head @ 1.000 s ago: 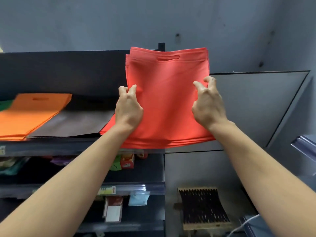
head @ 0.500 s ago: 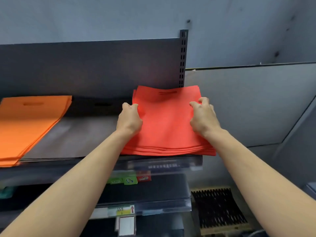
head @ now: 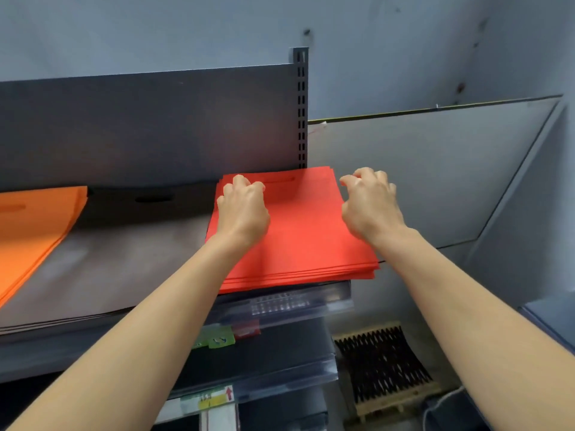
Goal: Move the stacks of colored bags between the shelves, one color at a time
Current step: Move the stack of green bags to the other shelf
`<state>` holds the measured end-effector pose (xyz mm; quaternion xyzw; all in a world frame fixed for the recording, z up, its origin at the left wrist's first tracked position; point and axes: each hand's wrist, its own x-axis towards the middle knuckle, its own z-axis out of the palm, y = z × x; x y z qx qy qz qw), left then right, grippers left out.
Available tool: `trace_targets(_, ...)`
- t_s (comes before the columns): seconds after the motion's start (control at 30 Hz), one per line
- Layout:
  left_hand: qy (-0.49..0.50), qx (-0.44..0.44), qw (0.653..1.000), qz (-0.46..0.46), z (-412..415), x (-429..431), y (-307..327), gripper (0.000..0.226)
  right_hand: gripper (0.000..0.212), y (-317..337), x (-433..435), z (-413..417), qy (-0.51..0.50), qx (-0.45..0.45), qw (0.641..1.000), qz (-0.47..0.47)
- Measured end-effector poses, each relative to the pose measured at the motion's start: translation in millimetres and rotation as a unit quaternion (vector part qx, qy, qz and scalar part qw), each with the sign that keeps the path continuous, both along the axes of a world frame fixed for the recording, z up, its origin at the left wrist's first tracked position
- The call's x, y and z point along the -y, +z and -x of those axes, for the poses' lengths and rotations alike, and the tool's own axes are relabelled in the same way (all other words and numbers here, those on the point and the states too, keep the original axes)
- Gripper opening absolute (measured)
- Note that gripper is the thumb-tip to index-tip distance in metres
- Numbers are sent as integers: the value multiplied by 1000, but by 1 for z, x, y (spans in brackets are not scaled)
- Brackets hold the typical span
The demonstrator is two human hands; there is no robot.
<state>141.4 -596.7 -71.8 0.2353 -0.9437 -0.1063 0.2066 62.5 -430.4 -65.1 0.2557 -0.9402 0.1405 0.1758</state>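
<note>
A stack of red bags (head: 305,237) lies flat at the right end of the top shelf (head: 289,304), its right front corner jutting a little past the shelf end. My left hand (head: 242,209) rests on the stack's far left part with its fingers curled under. My right hand (head: 368,203) is at the stack's right edge, fingers curled, with nothing visibly held. Left of the red stack lies a dark grey stack of bags (head: 124,250), and beyond it an orange stack (head: 31,231).
A dark back panel and slotted upright (head: 301,104) stand behind the shelf. Lower shelves carry price tags (head: 217,339). A grey board (head: 435,175) leans on the wall to the right, with a black lattice crate (head: 382,368) on the floor below.
The red stack went from upright in both hands to flat on the top shelf. Both hands have let go of its sides and moved toward its far end.
</note>
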Motion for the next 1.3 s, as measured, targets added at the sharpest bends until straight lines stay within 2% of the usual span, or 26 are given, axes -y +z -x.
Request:
trace_targets(0.2, -173, -146, 974, 19, 35, -108, 38, 38, 36, 38, -92, -13, -73, -94, 993, 13)
trace_targets(0.37, -329, -242, 913, 5, 50, -237, 62, 35, 31, 59, -205, -34, -195, -173, 965, 20)
trace_targets(0.5, -431, -254, 866, -22, 49, -341, 68, 32, 30, 66, -305, -60, -301, -188, 935, 6)
trace_targets(0.67, -513, -221, 828, -53, 39, -458, 61, 33, 32, 62, -421, -94, -405, -148, 902, -9)
trace_targets(0.97, -576, -125, 805, -69, 36, -609, 26, 33, 37, 30, -574, -140, -527, -36, 849, -6)
trace_targets(1.1, -588, -81, 803, -59, 42, -645, 12, 32, 39, 16, -611, -145, -555, 7, 832, 8)
trace_targets(1.3, -557, 22, 830, -25, 74, -663, -11, 30, 48, -8, -635, -132, -555, 92, 826, 45)
